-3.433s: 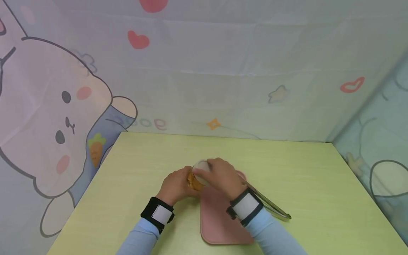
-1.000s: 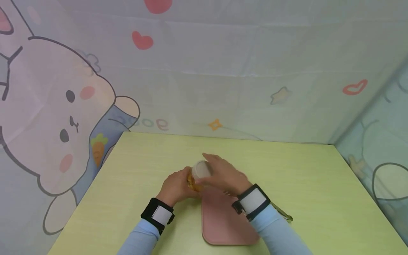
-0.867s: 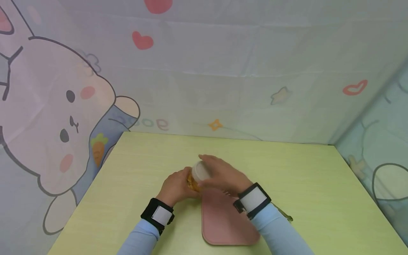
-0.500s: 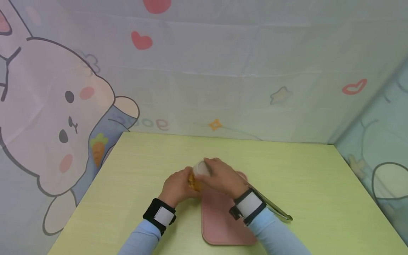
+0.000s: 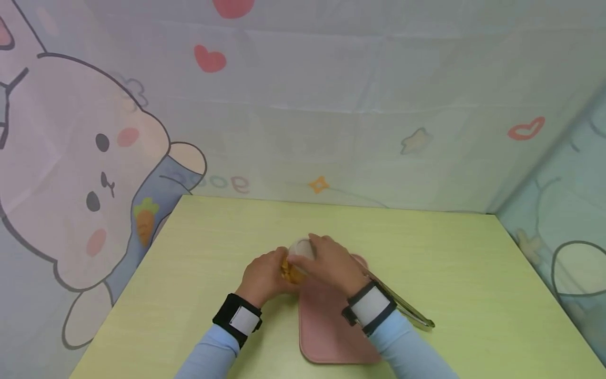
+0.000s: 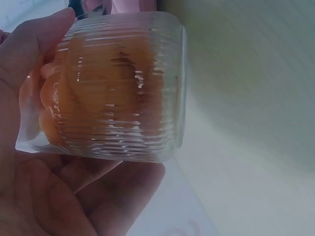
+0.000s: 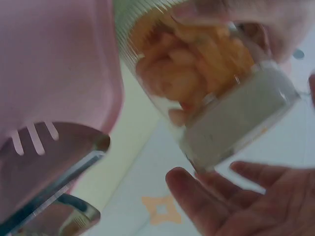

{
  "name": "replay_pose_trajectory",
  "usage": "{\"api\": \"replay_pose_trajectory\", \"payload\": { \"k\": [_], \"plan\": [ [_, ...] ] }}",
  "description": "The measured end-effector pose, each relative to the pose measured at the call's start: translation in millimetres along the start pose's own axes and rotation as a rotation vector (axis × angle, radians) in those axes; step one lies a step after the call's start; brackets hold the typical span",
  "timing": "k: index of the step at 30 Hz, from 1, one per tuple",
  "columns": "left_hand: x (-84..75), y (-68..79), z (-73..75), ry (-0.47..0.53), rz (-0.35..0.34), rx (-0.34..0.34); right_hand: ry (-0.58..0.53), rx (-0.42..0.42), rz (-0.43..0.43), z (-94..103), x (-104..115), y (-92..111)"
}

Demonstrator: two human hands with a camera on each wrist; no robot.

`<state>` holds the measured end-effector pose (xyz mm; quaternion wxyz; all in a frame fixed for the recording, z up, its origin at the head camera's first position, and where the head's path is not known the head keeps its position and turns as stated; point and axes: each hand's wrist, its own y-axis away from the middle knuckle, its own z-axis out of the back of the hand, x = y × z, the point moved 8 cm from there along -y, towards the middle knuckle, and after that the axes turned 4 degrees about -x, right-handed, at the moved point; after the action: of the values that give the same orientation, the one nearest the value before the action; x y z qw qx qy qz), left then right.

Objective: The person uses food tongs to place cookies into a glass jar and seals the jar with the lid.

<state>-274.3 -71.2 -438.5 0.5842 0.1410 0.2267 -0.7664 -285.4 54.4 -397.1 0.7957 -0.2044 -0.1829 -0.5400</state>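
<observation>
My left hand (image 5: pixel 266 275) grips a ribbed clear glass jar (image 6: pixel 115 88), its thumb on one side and fingers on the other. Inside, orange chunks (image 7: pixel 184 69) fill much of the jar, which tilts above the table. On its mouth sits a whitish lid (image 7: pixel 241 118). My right hand (image 5: pixel 333 266) holds this lid between thumb and fingers in the head view. The right wrist view has its fingertips right at the lid's edge, with part of that hand out of frame.
Below the hands lies a pink tray (image 5: pixel 329 334) with rounded corners. Metal tongs (image 5: pixel 402 302) with slotted ends rest across its right side, their handle end over the yellow table (image 5: pixel 473 284). A printed cloth (image 5: pixel 293 79) hangs behind the table.
The right hand's fingers, spread wider about a second ago, have closed in on the lid, and its wrist has swung left and nearer, uncovering more of the tongs. The left hand stays nearly still.
</observation>
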Motion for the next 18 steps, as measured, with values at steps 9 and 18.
{"api": "replay_pose_trajectory", "payload": {
  "k": [9, 18],
  "plan": [
    [2.1, 0.8, -2.3, 0.019, 0.007, 0.025, -0.083, 0.219, 0.184, 2.6, 12, 1],
    [2.5, 0.1, -1.4, 0.022, 0.003, 0.017, 0.02, 0.138, 0.175, 3.3, 13, 1]
  ]
}}
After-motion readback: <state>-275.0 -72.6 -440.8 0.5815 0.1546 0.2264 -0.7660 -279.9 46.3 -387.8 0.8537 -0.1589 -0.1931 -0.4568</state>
